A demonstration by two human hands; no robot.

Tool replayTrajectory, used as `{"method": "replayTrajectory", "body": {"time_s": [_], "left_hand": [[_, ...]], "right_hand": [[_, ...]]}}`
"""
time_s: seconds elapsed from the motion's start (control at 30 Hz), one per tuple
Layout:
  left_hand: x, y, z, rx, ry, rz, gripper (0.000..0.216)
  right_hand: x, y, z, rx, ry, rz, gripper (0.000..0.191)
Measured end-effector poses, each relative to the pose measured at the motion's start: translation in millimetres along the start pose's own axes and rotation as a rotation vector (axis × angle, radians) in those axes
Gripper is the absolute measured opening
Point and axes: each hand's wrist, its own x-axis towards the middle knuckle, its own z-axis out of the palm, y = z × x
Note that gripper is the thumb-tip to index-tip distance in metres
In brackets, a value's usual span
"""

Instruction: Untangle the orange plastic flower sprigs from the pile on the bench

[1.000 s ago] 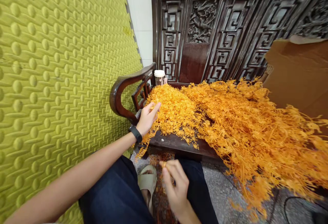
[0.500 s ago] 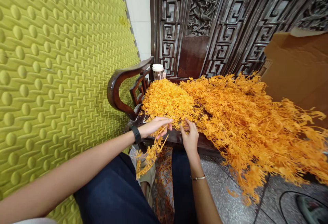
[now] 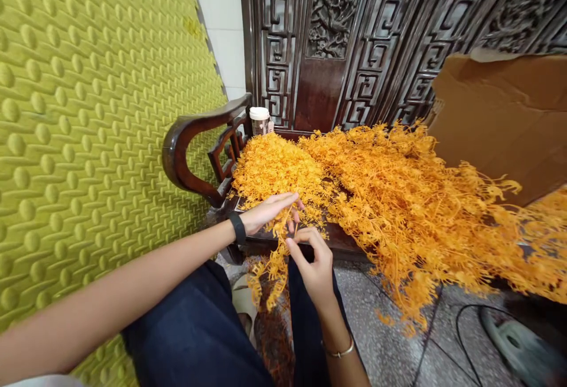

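Note:
An orange plastic-looking sprig [image 3: 275, 266] dangles below my left hand [image 3: 272, 212], whose fingers are curled round its upper part. My right hand [image 3: 313, 257] meets it from the right, thumb and forefinger pinched at the sprig beside my left fingers. Just behind my hands lies a heap of small loose orange pieces [image 3: 279, 165] on the dark wooden bench [image 3: 341, 239]. To the right spreads a larger pile of long-stemmed orange sprigs [image 3: 398, 198]. Exactly what part my right fingertips grip is too small to make out.
A lidded cup [image 3: 259, 120] stands in the bench corner by the curved armrest [image 3: 177, 150]. Brown cardboard [image 3: 500, 121] leans behind the large pile. Yellow-green padding [image 3: 101, 109] covers the left side. Orange scraps [image 3: 274, 340] lie on the floor, and a black cable [image 3: 460, 322] runs at right.
My right hand has come down and left from the loose heap to the sprig, its fingers closing there. My left hand keeps the sprig. The view has shifted slightly to the right.

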Motion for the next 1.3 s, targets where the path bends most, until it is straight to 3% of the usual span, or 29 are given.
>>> {"method": "replayTrajectory", "body": {"time_s": [0.07, 0.23, 0.43, 0.5, 0.57, 0.63, 0.7, 0.83, 1.03, 1.17, 1.3], "left_hand": [[-5.5, 2.0, -1.6, -0.013, 0.04, 0.022, 0.032], [-17.9, 1.0, -8.0, -0.058, 0.156, 0.074, 0.027], [-20.2, -1.9, -11.4, 0.012, 0.251, -0.027, 0.029], [-21.4, 0.1, -10.4, 0.109, 0.201, -0.101, 0.03], [-24.2, 1.2, -7.8, 0.239, 0.049, -0.152, 0.03], [-28.0, 0.0, -3.6, 0.387, -0.119, -0.122, 0.03], [-31.7, -2.8, 1.5, 0.517, -0.209, -0.038, 0.029], [-34.9, -4.7, 7.4, 0.645, -0.243, -0.033, 0.031], [-32.4, 4.2, 4.1, 0.555, -0.306, -0.159, 0.034], [-32.6, 2.8, 5.4, 0.612, -0.325, -0.139, 0.03], [-32.0, -2.7, 4.2, 0.732, -0.249, 0.052, 0.022]], "right_hand": [[-0.1, -1.8, 0.2, -0.049, -0.094, -0.027, 0.009], [-0.2, 0.1, 1.2, -0.127, -0.289, -0.095, 0.027], [-5.2, 1.9, 9.2, -0.068, -0.205, -0.067, 0.006], [-5.0, 2.2, 7.9, 0.075, -0.115, -0.021, 0.007], [-4.2, 3.0, 4.7, 0.245, -0.027, 0.045, 0.009], [-3.4, 4.5, 1.2, 0.371, 0.028, 0.127, 0.01], [-3.3, 6.5, -1.5, 0.428, 0.05, 0.203, 0.011], [-3.5, 11.3, -5.6, 0.346, 0.117, 0.24, 0.01], [-1.2, 17.2, -11.4, 0.282, 0.29, 0.185, 0.011], [-1.9, 18.4, -8.2, 0.309, 0.247, 0.175, 0.008], [-2.4, 19.8, -5.7, 0.315, 0.127, 0.121, 0.006]]}}
